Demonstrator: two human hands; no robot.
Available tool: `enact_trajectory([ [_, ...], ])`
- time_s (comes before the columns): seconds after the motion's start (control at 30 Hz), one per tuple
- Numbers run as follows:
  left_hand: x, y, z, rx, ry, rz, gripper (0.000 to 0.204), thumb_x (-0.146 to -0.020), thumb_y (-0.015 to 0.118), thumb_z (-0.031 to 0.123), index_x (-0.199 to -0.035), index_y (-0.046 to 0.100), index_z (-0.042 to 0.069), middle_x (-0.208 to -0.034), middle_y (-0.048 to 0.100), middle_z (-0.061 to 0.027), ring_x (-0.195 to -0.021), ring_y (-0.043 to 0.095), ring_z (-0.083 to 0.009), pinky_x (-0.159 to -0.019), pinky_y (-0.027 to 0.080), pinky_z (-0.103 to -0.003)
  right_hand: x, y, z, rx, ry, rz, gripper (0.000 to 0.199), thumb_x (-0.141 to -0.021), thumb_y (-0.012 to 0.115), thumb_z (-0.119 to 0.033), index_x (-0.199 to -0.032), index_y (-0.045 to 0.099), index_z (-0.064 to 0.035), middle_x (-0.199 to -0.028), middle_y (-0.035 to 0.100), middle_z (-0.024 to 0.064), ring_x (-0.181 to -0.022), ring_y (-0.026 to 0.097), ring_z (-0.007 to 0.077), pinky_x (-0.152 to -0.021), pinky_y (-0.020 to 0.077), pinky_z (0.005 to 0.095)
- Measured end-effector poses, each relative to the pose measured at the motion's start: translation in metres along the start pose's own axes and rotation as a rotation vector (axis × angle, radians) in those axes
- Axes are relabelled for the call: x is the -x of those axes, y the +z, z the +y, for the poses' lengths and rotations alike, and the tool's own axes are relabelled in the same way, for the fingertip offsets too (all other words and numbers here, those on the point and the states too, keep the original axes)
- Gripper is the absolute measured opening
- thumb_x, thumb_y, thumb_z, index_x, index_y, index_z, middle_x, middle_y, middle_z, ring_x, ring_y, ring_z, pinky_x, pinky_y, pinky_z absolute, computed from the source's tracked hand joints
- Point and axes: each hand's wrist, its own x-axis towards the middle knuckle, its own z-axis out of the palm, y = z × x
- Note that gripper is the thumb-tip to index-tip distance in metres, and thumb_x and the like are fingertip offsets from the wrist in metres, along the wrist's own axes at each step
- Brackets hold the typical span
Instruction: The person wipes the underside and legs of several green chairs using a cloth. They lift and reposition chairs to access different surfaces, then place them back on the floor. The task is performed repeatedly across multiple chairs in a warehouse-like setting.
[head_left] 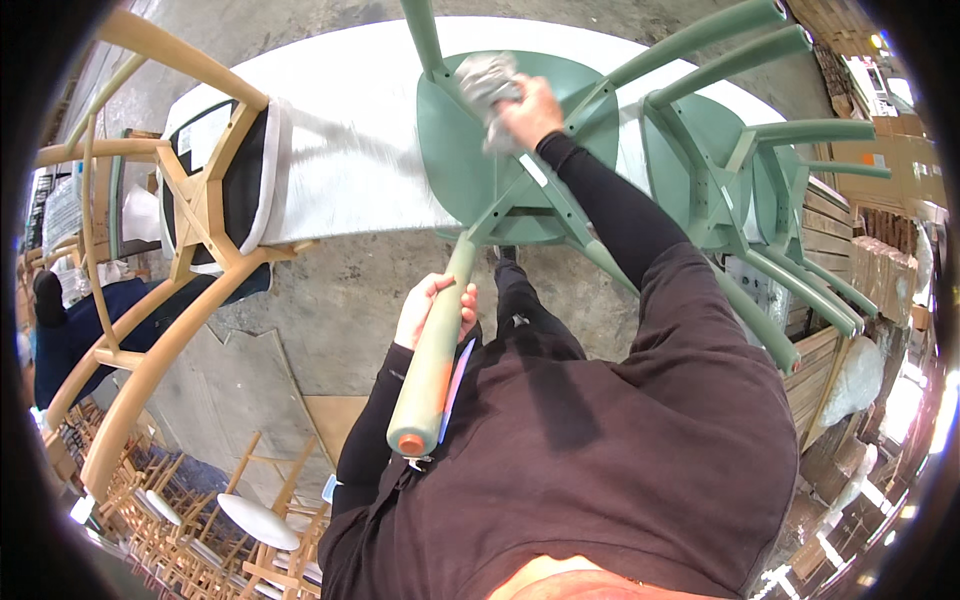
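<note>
An upside-down green chair (450, 150) lies on its seat on the white-covered table (340, 180), its legs sticking up and outward. My left hand (438, 308) is wrapped around one of its legs, which points toward me and ends in an orange tip. A crumpled grey cloth (488, 82) is in my right hand (533, 112), at the far part of the seat's underside near the crossed braces. The cloth is partly smeared by motion. Both hands have their fingers closed, and the cloth covers part of the seat beneath it.
More upturned green chairs (690, 165) stand to the right, legs jutting out. An upturned wooden chair (215, 190) with a black seat underside is on the left, beside a person in dark blue clothing (75, 340). Several wooden stools (200, 520) crowd the lower left; cardboard boxes (905, 160) are far right.
</note>
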Motion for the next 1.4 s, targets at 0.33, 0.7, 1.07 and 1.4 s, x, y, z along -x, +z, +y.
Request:
enact_trajectory([
  [0.33,0.022,0.015,-0.013,-0.031,0.008,0.093,0.037,-0.095,0.060,0.030,-0.110,0.053,-0.003,-0.082,0.055,-0.0091,-0.069,0.055,-0.0189,-0.064,0.051,-0.027,-0.106,0.104,-0.007,0.076,0.195,-0.352,0.054,-0.101,0.041,-0.053,-0.144,0.054,-0.0232,-0.147,0.051,0.0105,-0.132,0.051,0.0413,-0.111,0.0435,0.0464],
  [0.7,0.022,0.020,-0.008,0.047,-0.151,0.031,0.034,-0.098,0.055,0.032,-0.112,0.054,0.001,-0.081,0.058,-0.0078,-0.065,0.060,-0.0219,-0.059,0.054,-0.033,-0.084,0.031,0.069,0.156,-0.019,-0.768,0.044,-0.096,0.048,-0.040,-0.113,0.070,-0.0063,-0.112,0.072,0.0219,-0.109,0.068,0.0373,-0.095,0.0523,0.0473],
  [1.07,0.025,0.034,-0.014,0.118,-0.071,0.121,0.038,-0.098,0.055,0.031,-0.119,0.054,-0.001,-0.086,0.058,-0.0087,-0.069,0.057,-0.0192,-0.062,0.052,-0.031,-0.071,0.045,0.087,-0.061,0.034,-0.709,0.041,-0.088,0.058,-0.043,-0.112,0.072,-0.0132,-0.106,0.072,0.0203,-0.105,0.068,0.0383,-0.092,0.0526,0.0488],
  [1.4,0.025,0.016,-0.004,0.248,-0.191,0.113,0.038,-0.096,0.060,0.031,-0.114,0.061,-0.003,-0.099,0.073,-0.0172,-0.089,0.073,-0.0294,-0.082,0.059,-0.042,-0.163,-0.097,0.159,1.338,-0.369,-0.639,0.027,-0.086,0.066,-0.031,-0.107,0.079,-0.0188,-0.112,0.074,0.0029,-0.113,0.063,0.0258,-0.087,0.0460,0.0480],
])
